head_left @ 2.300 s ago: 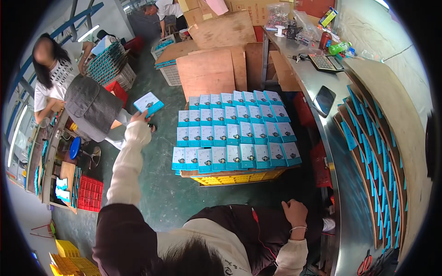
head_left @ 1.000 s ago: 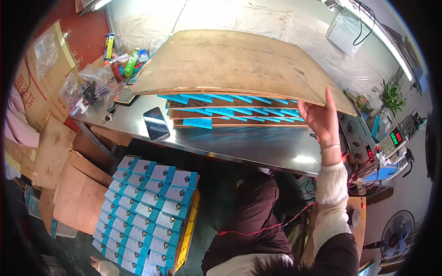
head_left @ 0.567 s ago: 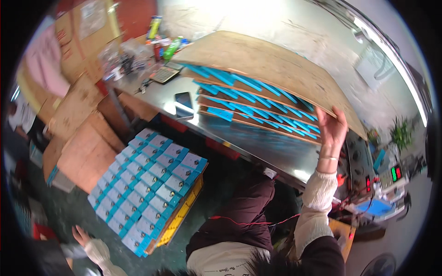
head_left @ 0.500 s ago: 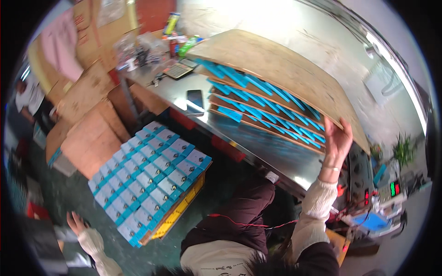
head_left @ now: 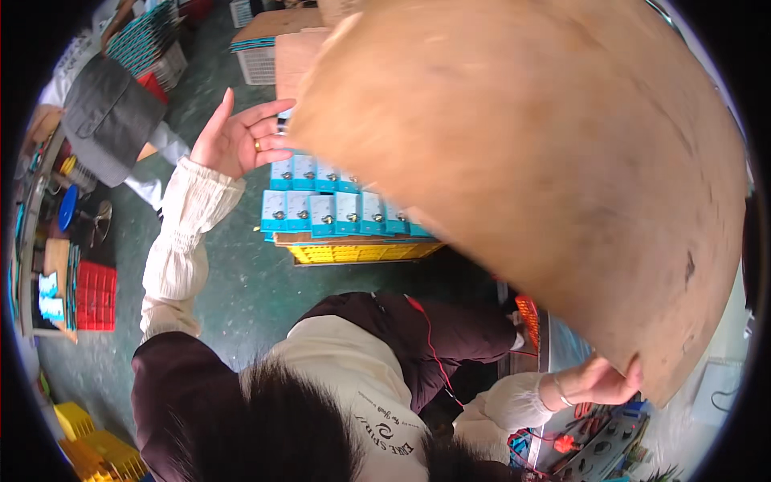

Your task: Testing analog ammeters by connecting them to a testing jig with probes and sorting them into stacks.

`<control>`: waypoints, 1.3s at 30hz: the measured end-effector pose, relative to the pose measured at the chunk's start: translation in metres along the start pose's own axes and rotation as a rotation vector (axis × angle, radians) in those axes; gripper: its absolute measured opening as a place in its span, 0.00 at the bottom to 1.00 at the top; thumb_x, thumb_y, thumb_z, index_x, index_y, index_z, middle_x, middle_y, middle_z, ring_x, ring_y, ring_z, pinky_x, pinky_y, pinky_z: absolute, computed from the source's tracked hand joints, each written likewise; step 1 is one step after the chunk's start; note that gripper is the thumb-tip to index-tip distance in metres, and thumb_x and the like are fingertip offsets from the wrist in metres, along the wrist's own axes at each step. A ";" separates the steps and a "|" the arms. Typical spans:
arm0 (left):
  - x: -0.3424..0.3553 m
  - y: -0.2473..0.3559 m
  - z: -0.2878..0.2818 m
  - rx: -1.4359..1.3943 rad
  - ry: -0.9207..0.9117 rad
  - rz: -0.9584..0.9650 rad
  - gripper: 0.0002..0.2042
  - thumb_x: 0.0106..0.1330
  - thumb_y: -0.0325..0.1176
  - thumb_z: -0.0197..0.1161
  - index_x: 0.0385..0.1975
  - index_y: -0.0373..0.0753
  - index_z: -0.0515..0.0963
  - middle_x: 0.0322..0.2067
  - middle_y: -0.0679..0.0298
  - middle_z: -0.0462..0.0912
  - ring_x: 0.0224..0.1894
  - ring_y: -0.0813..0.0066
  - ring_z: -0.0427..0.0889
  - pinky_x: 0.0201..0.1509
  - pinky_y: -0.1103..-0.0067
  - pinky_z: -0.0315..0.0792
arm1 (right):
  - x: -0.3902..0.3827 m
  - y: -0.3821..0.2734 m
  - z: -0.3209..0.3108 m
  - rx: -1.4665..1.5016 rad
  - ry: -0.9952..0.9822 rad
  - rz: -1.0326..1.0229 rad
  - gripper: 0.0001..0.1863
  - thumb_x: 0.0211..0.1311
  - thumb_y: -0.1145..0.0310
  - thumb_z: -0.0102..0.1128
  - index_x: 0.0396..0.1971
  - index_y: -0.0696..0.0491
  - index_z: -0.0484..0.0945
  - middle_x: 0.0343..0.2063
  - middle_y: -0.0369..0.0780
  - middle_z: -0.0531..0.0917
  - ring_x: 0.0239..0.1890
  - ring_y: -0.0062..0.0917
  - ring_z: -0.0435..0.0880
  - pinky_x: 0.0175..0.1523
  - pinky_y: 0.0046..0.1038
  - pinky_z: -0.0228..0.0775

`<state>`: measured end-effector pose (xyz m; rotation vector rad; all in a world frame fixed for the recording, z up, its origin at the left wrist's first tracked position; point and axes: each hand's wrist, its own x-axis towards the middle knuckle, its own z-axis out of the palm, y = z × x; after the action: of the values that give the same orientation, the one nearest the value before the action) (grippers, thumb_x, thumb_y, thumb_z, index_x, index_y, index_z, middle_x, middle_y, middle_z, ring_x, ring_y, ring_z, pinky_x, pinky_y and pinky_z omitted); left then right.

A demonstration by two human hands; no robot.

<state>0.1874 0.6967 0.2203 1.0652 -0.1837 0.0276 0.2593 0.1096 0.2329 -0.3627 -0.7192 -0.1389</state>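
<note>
Fingers spread wide, my left hand (head_left: 233, 146) sits at the edge of the wooden board (head_left: 522, 161), just right of its fingertips; I cannot tell whether they touch. Blue-and-white boxes (head_left: 322, 214) show to this hand's right, partly hidden. My right hand (head_left: 596, 383) pinches the board's corner, the rest ahead and leftward.

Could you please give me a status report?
Right hand gripping wooden board; left hand open by its left edge; board partly hiding the blue-and-white pieces.
</note>
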 end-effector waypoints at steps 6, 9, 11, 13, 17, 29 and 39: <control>-0.040 -0.038 -0.043 -0.153 0.783 -0.031 0.40 0.65 0.66 0.43 0.63 0.35 0.63 0.55 0.53 0.75 0.56 0.60 0.75 0.63 0.69 0.65 | -0.051 0.163 0.038 -0.771 0.069 0.628 0.18 0.56 0.74 0.63 0.48 0.59 0.77 0.42 0.41 0.81 0.43 0.28 0.79 0.52 0.30 0.73; -0.118 -0.108 -0.069 0.474 1.174 -0.126 0.31 0.68 0.54 0.45 0.66 0.42 0.59 0.55 0.54 0.74 0.55 0.60 0.75 0.61 0.69 0.66 | -0.075 0.238 0.026 -0.536 -0.031 0.958 0.16 0.59 0.74 0.64 0.48 0.59 0.76 0.41 0.38 0.82 0.42 0.22 0.78 0.51 0.23 0.69; -0.190 -0.143 -0.103 0.897 1.419 -0.126 0.27 0.70 0.45 0.46 0.68 0.46 0.56 0.55 0.54 0.73 0.55 0.61 0.75 0.60 0.69 0.67 | -0.098 0.294 -0.002 -0.197 0.195 0.967 0.15 0.58 0.75 0.65 0.45 0.56 0.76 0.39 0.36 0.82 0.39 0.22 0.82 0.40 0.25 0.77; -0.292 -0.202 -0.109 1.330 1.661 -0.101 0.26 0.72 0.37 0.47 0.69 0.51 0.53 0.55 0.55 0.73 0.54 0.61 0.75 0.59 0.70 0.68 | -0.114 0.321 -0.020 -0.159 0.291 1.018 0.15 0.59 0.74 0.63 0.46 0.56 0.75 0.39 0.37 0.82 0.39 0.23 0.82 0.40 0.25 0.78; -0.273 -0.199 -0.112 1.805 1.581 -0.244 0.27 0.70 0.26 0.49 0.69 0.50 0.54 0.42 0.52 0.71 0.38 0.60 0.74 0.45 0.71 0.71 | -0.121 0.342 -0.071 -0.130 0.371 1.177 0.14 0.62 0.71 0.61 0.47 0.55 0.74 0.40 0.39 0.82 0.40 0.25 0.83 0.40 0.27 0.79; -0.031 -0.243 -0.174 0.916 1.675 0.024 0.36 0.52 0.63 0.66 0.35 0.26 0.73 0.29 0.54 0.80 0.30 0.65 0.75 0.40 0.70 0.70 | -0.079 0.310 -0.208 -0.486 0.478 1.146 0.13 0.64 0.68 0.58 0.43 0.61 0.75 0.37 0.41 0.82 0.35 0.26 0.84 0.40 0.26 0.81; 0.036 -0.291 -0.201 1.108 1.557 -0.162 0.35 0.53 0.65 0.62 0.33 0.29 0.73 0.28 0.53 0.80 0.31 0.57 0.75 0.51 0.71 0.68 | -0.073 0.307 -0.274 -0.576 0.566 1.182 0.12 0.64 0.67 0.59 0.37 0.62 0.77 0.31 0.44 0.84 0.30 0.27 0.86 0.29 0.17 0.79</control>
<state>0.2828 0.7283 -0.1202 1.8315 1.4800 0.8622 0.4501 0.2932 -0.0908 -1.1854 0.1901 0.6679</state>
